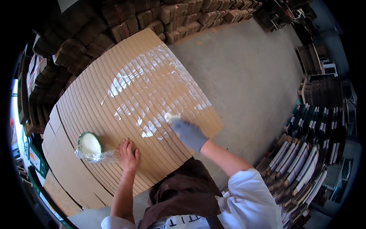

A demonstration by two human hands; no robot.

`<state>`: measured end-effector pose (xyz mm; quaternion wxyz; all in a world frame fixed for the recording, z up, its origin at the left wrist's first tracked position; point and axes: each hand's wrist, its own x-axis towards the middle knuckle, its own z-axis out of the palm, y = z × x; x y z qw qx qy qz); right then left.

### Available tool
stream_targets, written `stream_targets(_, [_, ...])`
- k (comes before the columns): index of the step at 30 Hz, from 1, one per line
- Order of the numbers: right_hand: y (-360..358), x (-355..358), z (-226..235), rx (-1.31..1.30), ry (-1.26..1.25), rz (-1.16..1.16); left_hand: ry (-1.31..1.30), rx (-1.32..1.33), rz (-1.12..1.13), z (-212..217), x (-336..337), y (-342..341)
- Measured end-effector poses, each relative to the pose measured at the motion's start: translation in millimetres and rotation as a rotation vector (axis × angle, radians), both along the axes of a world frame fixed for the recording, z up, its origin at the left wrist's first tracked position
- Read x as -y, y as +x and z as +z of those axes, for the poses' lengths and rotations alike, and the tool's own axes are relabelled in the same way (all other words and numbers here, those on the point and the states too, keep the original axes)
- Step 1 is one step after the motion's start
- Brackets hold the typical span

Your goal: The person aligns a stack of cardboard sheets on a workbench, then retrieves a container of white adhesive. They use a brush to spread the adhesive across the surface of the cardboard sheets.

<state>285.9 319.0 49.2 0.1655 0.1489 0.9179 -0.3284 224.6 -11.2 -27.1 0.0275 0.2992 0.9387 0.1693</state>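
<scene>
Surface: a fanned spread of cardboard flaps [126, 95], overlapped like shingles, lies across a work top; a broad wet, glossy band of glue [152, 84] shines over its middle.
Room: bare concrete floor [248, 68] beyond the spread; bundles of folded cardboard [183, 15] are stacked along the far side and at the left, and rows of flat printed cartons [305, 168] stand on edge at the right.
Right hand: the right hand [188, 133], in a grey glove, is closed round a brush [170, 118] whose pale tip touches the flaps at the near edge of the wet band.
Left hand: the left hand [127, 154], bare, lies flat and open on the dry flaps, fingers spread, gripping nothing.
Brush and hands: the brush sits up and to the right of the left hand, the two hands apart on the same spread.
Bowl: a green-rimmed bowl [90, 145] rests on the flaps just to the left of the left hand, filled with white glue, crumpled clear plastic [103, 155] bunched round its base and reaching nearly to the fingers.
Person: white sleeves and a brown apron [183, 191] at the near edge.
</scene>
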Motion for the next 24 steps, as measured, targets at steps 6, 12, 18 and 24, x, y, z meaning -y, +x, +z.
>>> stream_targets(6, [-57.3, -94.2, -25.2, -0.198, 0.136, -0.226, 0.004, 0.046, 0.020, -1.3, -0.6, 0.6])
stream_targets(12, [-83.6, -19.5, -40.3, -0.326, 0.089, 0.122, 0.001, 0.030, 0.017, -2.6, -3.1, -0.3])
stream_targets(18, [-150.0, -94.4, -15.2, -0.377, -0.489, -0.481, -0.007, 0.028, 0.012, -0.1, -2.9, -1.4])
stream_targets(24, [-176.2, -11.6, -56.0, -0.331, -0.581, -0.387, 0.002, 0.018, 0.020, -5.5, 1.0, 0.4])
